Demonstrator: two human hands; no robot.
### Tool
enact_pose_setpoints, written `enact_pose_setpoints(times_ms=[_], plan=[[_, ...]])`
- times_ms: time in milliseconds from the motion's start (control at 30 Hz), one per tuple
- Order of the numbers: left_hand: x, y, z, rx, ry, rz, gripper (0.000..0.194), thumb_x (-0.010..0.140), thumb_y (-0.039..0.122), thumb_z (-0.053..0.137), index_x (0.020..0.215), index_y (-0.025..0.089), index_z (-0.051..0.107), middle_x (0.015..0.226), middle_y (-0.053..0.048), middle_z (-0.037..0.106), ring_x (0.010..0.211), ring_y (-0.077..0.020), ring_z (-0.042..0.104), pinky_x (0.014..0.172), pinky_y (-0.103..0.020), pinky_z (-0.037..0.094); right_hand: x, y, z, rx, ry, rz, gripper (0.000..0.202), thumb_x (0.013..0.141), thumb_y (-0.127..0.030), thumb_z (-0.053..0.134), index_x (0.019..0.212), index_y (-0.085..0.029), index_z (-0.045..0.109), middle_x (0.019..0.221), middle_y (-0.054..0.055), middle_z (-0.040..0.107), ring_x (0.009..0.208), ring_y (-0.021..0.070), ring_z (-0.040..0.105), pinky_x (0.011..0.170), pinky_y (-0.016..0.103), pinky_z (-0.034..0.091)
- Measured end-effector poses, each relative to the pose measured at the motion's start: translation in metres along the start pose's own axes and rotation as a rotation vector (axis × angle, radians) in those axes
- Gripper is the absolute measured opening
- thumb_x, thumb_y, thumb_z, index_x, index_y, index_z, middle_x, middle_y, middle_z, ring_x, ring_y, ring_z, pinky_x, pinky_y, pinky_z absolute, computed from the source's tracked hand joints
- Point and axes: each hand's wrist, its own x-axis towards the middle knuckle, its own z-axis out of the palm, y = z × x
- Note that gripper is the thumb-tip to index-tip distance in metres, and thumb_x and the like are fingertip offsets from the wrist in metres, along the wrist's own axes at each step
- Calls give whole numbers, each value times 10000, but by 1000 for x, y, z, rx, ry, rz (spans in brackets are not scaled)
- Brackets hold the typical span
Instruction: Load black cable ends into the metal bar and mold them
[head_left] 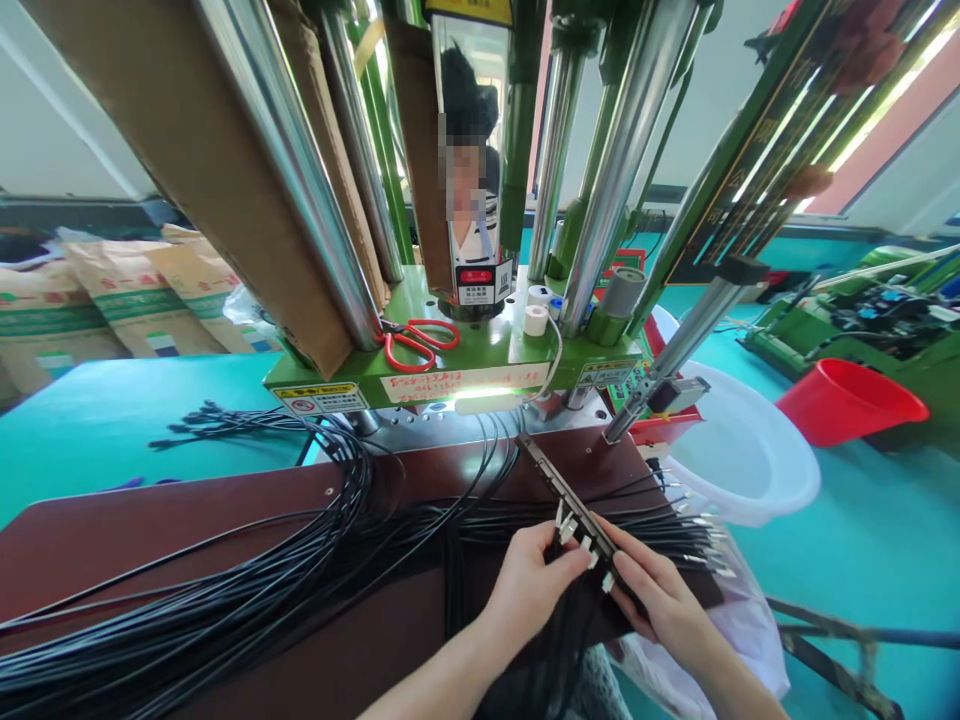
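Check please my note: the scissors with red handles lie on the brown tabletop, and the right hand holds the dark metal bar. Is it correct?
Not quite: the head view shows the scissors with red handles on the green machine plate, not the brown tabletop. The right hand does hold the dark metal bar.

Metal bar (561, 484), satin; cables (225, 578) smooth, probably plastic; columns (628, 160) polished metal.

"公司": green panel (726, 185) | prohibition sign (303, 406): yellow-topped label (335, 402) | paper strip (399, 388): writing illegible
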Motion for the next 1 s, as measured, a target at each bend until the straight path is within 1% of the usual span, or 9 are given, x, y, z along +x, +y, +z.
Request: enact_pose_setpoints(times_ms=[100, 200, 267, 367, 567, 733, 1000], plan=[[4, -2, -5, -8, 68, 15, 186, 741, 311, 526, 646, 153, 540, 516, 27, 532, 531, -93, 407, 556, -213, 313, 0, 1, -1, 12, 0, 18, 572, 847, -489, 454, 1326, -191, 359, 421, -99, 295, 316, 34, 210, 291, 142, 134], [7, -4, -9, 29, 94, -10, 166, 737, 311, 531, 664, 162, 530, 400, 59, 455, 439, -81, 360, 501, -209, 283, 0, 0, -1, 24, -18, 20, 571, 845, -487, 462, 1318, -181, 371, 424, -105, 272, 319, 33, 204, 287, 135, 131], [7, -4, -8, 58, 86, -31, 174, 712, 302, 555, 620, 160, 518, 390, 65, 429, 418, -76, 355, 481, -208, 274, -1, -1, -1, 36, -34, 1, 567, 840, -483, 475, 1307, -175, 387, 428, -104, 276, 320, 32, 206, 281, 131, 135], [6, -4, -5, 65, 60, -54, 185, 694, 295, 565, 584, 158, 507, 393, 61, 429, 418, -76, 368, 481, -210, 282, 0, -3, 0, 50, -37, -13, 559, 836, -477, 486, 1298, -174, 400, 441, -100, 290, 323, 30, 211, 278, 128, 137], [7, -5, -3, 38, 26, -68, 181, 680, 286, 563, 570, 160, 494, 388, 55, 433, 412, -79, 368, 476, -216, 289, 0, 0, -3, 2, -52, 5, 558, 853, -472, 455, 1320, -178, 368, 420, -102, 286, 318, 32, 207, 282, 126, 144], [8, -9, -1, 48, 42, -53, 201, 685, 293, 556, 554, 167, 472, 391, 55, 426, 405, -77, 363, 463, -215, 281, 0, 3, -3, -9, -24, 3, 533, 853, -467, 457, 1309, -199, 386, 441, -87, 324, 324, 30, 234, 286, 121, 151], [8, -11, -1, 45, 38, -42, 194, 688, 286, 550, 557, 166, 472, 387, 55, 429, 397, -73, 358, 456, -212, 278, 2, 4, -2, 12, -3, -3, 527, 839, -476, 480, 1294, -219, 412, 460, -94, 271, 344, 32, 216, 295, 120, 154]])
